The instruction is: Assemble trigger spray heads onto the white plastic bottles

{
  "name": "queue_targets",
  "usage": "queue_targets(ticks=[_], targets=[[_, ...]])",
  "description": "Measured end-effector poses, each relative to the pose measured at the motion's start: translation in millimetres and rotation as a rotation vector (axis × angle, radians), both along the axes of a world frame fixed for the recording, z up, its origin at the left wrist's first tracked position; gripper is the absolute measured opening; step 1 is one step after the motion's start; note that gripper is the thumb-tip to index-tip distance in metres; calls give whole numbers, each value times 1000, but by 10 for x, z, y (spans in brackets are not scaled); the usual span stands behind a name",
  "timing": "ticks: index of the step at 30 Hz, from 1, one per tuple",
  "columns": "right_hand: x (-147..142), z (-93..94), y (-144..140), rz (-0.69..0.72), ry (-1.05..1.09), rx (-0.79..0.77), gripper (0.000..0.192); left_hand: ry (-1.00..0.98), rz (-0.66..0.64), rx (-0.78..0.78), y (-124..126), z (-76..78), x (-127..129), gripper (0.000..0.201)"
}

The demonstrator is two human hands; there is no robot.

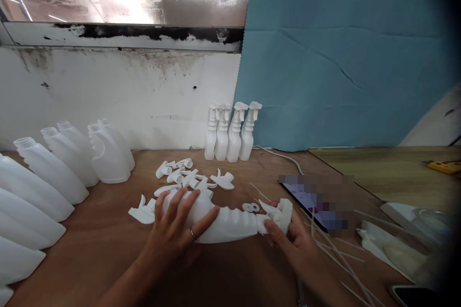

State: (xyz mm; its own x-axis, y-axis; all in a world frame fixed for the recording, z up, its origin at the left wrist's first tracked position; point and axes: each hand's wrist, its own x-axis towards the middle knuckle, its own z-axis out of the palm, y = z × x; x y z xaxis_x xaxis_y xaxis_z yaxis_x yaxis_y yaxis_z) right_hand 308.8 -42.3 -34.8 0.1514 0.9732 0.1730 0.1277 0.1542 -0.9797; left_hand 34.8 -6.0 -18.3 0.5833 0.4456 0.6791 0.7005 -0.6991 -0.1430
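A white plastic spray bottle lies on its side in the air above the brown table, its neck pointing right. My left hand, with a ring on one finger, is wrapped round the bottle's body. At the neck, my right hand grips the white trigger sprayer head, thumb on the collar. The sprayer sits against the bottle's mouth; I cannot tell how tightly it is joined. Behind the bottle lies a pile of loose white trigger heads, and another trigger head lies beside my left wrist. Small white washers rest near the sprayer.
Several open-necked white bottles stand along the left. Several bottles with sprayers stand by the wall. To the right are a phone, thin clear tubes and plastic bags. A white cable runs along the back.
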Motion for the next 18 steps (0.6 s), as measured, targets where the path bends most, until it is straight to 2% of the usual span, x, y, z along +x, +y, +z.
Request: queue_targets(ticks=[3,5,8,12,15,18], targets=[[3,6,-8,60,-50,64,50,1,6,-18,2,-12,8,76],[-10,29,-21,70,-54,26,52,-5,1,-32,7,-17,12,76],[-39,59,-32,17,-23,11,53,-24,0,-38,3,-25,22,75],[-66,63,-23,29,-9,-18,48,-35,-14,-54,-11,-47,36,77],[-81,65,-24,-8,22,16,54,-46,-13,-65,-17,-65,42,78],[-90,86,-38,-12,32,-34,50,-46,-26,-67,-24,-75,48,77]])
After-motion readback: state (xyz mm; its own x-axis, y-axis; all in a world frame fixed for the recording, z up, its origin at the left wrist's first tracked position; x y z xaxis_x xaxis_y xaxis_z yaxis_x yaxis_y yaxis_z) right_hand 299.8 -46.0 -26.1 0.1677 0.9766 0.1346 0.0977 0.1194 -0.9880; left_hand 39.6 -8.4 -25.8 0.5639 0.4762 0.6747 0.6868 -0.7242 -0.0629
